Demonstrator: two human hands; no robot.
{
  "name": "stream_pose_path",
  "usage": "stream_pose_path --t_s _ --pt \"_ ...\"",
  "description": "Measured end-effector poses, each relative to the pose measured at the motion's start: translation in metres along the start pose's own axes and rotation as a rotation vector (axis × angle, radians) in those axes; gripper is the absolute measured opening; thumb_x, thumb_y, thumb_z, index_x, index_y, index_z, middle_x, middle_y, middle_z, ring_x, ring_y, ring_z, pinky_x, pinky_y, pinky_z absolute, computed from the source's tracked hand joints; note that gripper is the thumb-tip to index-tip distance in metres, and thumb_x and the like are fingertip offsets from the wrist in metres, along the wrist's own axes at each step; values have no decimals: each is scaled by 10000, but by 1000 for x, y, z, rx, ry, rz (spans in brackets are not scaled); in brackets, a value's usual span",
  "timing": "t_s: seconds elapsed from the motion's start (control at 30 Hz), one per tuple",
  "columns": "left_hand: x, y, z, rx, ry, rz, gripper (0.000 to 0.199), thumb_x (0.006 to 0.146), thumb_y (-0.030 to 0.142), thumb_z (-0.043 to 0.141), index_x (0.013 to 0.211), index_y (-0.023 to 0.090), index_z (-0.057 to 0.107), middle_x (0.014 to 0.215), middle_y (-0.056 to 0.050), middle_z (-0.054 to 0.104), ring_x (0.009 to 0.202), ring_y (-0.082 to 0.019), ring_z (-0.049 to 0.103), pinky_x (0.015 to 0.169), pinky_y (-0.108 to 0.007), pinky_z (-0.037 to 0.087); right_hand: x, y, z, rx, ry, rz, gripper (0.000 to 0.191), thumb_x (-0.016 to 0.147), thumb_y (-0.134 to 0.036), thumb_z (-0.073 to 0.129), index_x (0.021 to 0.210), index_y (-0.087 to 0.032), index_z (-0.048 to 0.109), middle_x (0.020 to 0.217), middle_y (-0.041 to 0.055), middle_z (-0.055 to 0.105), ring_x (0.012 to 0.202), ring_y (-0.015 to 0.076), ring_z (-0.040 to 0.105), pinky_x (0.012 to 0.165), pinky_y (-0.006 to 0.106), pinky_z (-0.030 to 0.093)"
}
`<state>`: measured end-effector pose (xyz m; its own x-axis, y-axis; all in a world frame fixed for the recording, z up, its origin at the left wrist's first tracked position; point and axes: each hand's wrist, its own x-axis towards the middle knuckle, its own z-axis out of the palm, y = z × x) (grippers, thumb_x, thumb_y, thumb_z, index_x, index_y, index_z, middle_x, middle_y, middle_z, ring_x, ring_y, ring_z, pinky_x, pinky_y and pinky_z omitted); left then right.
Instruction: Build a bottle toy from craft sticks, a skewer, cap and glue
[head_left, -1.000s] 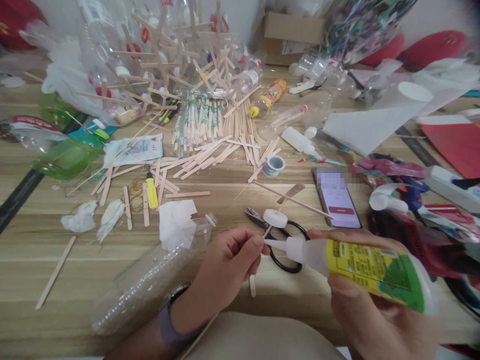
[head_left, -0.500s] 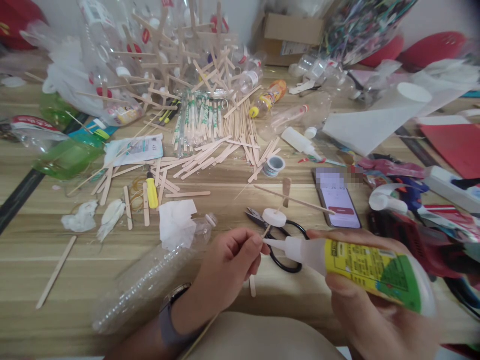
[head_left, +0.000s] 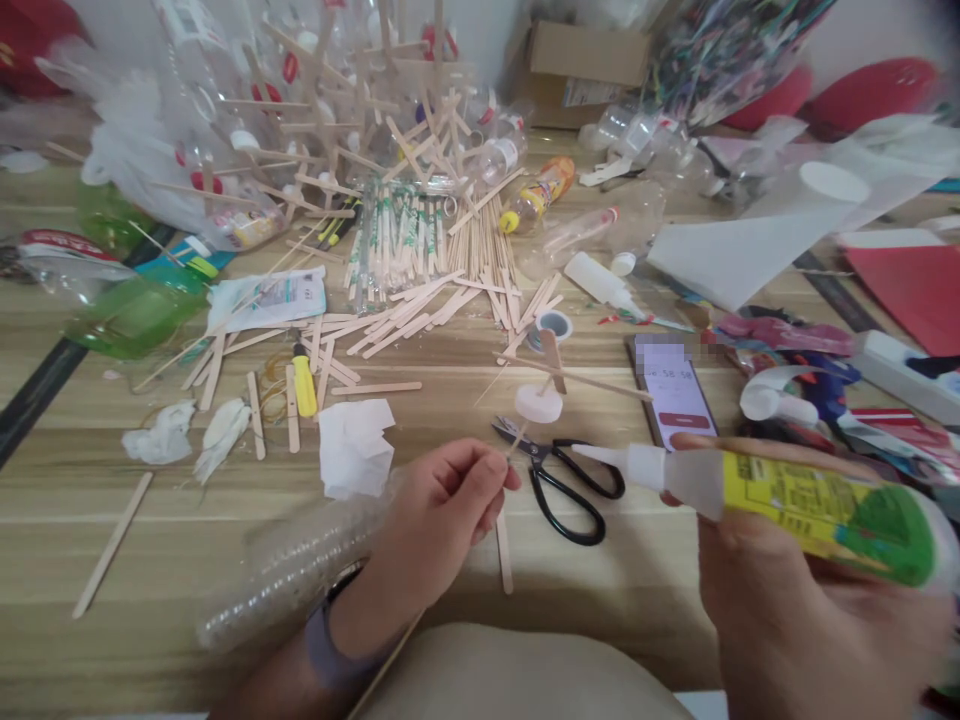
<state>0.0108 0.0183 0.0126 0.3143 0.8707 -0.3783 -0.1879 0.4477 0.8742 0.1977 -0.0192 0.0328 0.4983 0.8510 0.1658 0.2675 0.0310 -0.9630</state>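
Note:
My left hand (head_left: 457, 495) pinches a thin wooden skewer (head_left: 519, 440). A white bottle cap (head_left: 538, 403) is threaded on the skewer, and craft sticks (head_left: 553, 360) sit at its far end beyond the cap. My right hand (head_left: 802, 600) is wrapped round a glue bottle (head_left: 825, 505) with a yellow and green label. The bottle lies nearly level, its white nozzle pointing left, apart from the skewer. Below the nozzle, black-handled scissors (head_left: 566, 490) rest on the table. A clear plastic bottle (head_left: 300, 550) lies partly hidden behind my left forearm.
A phone (head_left: 673, 390) lies ahead of my right hand. Loose craft sticks (head_left: 405, 320), a folded white tissue (head_left: 356, 447) and a yellow-handled tool (head_left: 304, 382) are spread on the table. Clear bottles and stick pieces pile up at the back left; a cardboard box (head_left: 589, 70) stands behind.
My right hand has drawn the glue bottle back to the right, so its nozzle has left the skewer. The cap and craft sticks have shifted slightly up and left with my left hand.

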Motion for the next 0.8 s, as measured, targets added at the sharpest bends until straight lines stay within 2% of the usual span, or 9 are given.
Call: stream_pose_path --t_s 0.03,0.13,0.23,0.3,0.37,0.47,0.57,0.67,0.8 --pt "2 -1 -1 -14 6 -5 334 872 471 549 722 175 584 465 84 404 402 -49 285 397 -189 198 3 0 -1 64 36 44 268 768 -296 737 1018 -264 645 1008 106 698 964 302 680 768 419 543" --pt "4 -1 -3 -26 15 -13 328 867 464 555 715 174 581 459 85 408 399 -47 290 395 -188 193 11 5 -3 294 -17 87 374 725 -280 780 1057 -331 615 894 60 726 725 241 707 578 339 555" --pt "5 0 -1 -24 4 -17 337 848 471 566 697 170 575 458 84 410 398 -45 290 396 -190 192 16 15 -5 405 -177 119 261 715 -295 791 888 -307 596 942 63 753 643 217 712 536 320 571" --pt "5 1 -1 -13 18 -23 343 833 482 574 691 170 574 454 84 409 397 -46 289 396 -192 192 16 21 -6 431 -309 173 265 693 -316 804 762 -263 554 925 71 759 631 220 721 534 318 587" --pt "6 0 -1 1 44 -42 346 820 489 583 685 171 573 454 85 407 397 -47 284 395 -194 190 14 25 -5 455 -442 226 271 713 -364 779 729 -249 534 863 73 759 620 228 726 516 316 591" --pt "9 0 -3 36 73 -61 343 816 489 587 682 173 575 458 85 410 400 -48 283 396 -194 189 10 31 -2 472 -519 216 246 771 -412 723 939 -284 598 932 57 757 748 226 740 609 330 608" --pt "12 -1 -6 89 102 -44 332 819 479 587 695 171 594 471 79 431 411 -52 312 402 -192 199 11 39 1 319 -494 103 423 798 -362 712 1190 -339 557 1095 40 712 952 204 698 771 336 584" --pt "15 -2 -8 120 115 -20 327 821 475 585 711 169 609 479 76 440 417 -54 327 404 -190 209 19 50 7 50 -480 -45 299 849 -307 654 1135 -296 569 1138 56 661 1034 206 639 882 375 531" --pt "16 -2 -9 143 113 -15 338 816 486 591 713 165 615 491 74 443 415 -53 330 401 -189 214 33 66 20 -36 -441 -147 307 871 -287 610 1126 -279 441 1245 89 585 1112 220 597 930 418 495"
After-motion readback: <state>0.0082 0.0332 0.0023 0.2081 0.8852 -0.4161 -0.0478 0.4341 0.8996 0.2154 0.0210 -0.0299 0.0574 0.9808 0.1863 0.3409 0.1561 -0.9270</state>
